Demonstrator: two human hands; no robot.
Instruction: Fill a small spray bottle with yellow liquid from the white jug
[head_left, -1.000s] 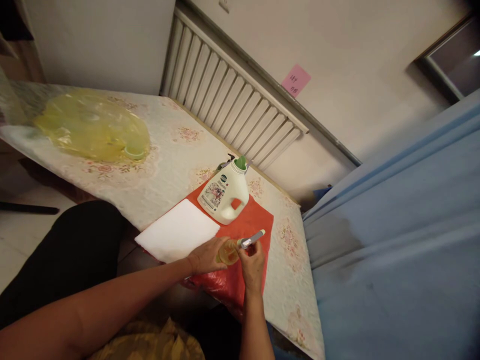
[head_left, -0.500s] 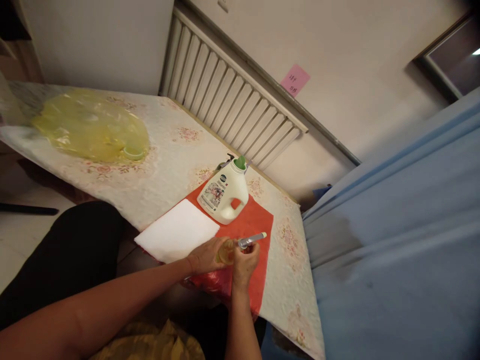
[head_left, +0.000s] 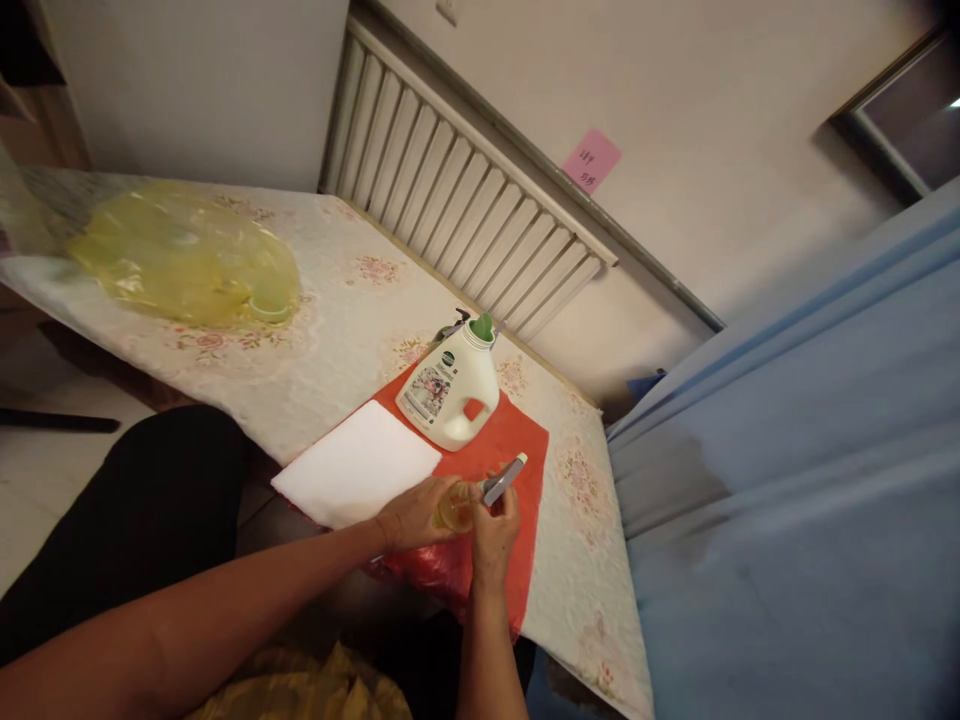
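A clear spray bottle [head_left: 456,507] with a yellowish look lies tilted over the red sheet. My left hand [head_left: 417,512] is wrapped round its body, which hides part of it. At the bottle's top end, my right hand [head_left: 495,525] has its fingers closed on the grey trigger spray head [head_left: 505,480]. The head's pale nozzle end points up and to the right. Just beyond my hands stands a cream detergent jug [head_left: 454,395] with a green spout in its uncapped mouth. A folded white cloth or paper [head_left: 356,462] lies left of my hands.
The red sheet [head_left: 517,440] covers the near part of a table with a flowered cloth [head_left: 337,260]. At the left lies a yellow plastic bag [head_left: 187,260] with a green cap [head_left: 268,306] by it. A radiator [head_left: 457,170] runs behind; a blue curtain [head_left: 787,450] hangs at the right.
The spray head has turned in my right hand, and its nozzle now points more steeply upward. My left hand stays round the bottle.
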